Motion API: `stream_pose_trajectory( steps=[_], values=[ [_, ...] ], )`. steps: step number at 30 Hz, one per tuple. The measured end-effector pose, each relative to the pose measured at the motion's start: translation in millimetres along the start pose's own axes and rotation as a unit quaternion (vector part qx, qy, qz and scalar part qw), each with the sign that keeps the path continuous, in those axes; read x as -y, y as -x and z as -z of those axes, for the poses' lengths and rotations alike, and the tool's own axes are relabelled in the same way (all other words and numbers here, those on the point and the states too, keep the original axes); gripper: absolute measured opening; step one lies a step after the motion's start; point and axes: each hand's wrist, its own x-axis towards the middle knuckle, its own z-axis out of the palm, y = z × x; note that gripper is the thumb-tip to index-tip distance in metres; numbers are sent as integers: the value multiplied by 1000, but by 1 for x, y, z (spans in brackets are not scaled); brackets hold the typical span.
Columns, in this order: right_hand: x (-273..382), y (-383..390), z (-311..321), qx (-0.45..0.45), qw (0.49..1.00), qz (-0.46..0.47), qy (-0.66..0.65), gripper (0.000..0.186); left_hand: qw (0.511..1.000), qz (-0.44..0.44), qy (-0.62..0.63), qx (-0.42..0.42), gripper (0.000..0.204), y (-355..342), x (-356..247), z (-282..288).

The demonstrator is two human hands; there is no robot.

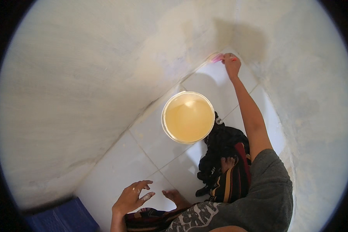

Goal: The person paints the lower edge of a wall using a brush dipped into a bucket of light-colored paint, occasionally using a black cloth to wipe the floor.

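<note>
A pink tool (217,58) is gripped by the right hand (231,65), best guided lightly along the left wall (100,73), the left hand (132,197) being empty, fingers parted

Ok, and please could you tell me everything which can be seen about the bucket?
The bucket is round, with a pale rim and a pale inner wall; it looks like plastic. It holds smooth, pale yellow liquid with a bright reflection. It appears upright on the white tiled floor, uncovered, near the left wall. Black cloth lies at its lower right; whether they touch is unclear. The left fingers and right fingers are apart from it. Its base is hidden.
</note>
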Motion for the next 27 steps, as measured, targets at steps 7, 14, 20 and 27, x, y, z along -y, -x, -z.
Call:
stream_pose_trajectory(
  steps=[7, 14, 20, 27],
  values=[
    [14, -10, -7, -75, 983, 93, 137, 21, 1000, -5, 3, -1, 44, 0, 6, -2],
    [49, 63, -35, 131, 983, 86, 91, 19, 1000, -23, 7, 2, 45, -1, 11, -2],
    [88, 122, -77, 246, 968, -5, 38, 22, 1000, -6, 15, 3, 45, 2, 11, 1],
    [27, 77, -65, 186, 978, -94, 25, 26, 1000, -15, 14, 18, 45, 0, 19, -2]
  ],
)
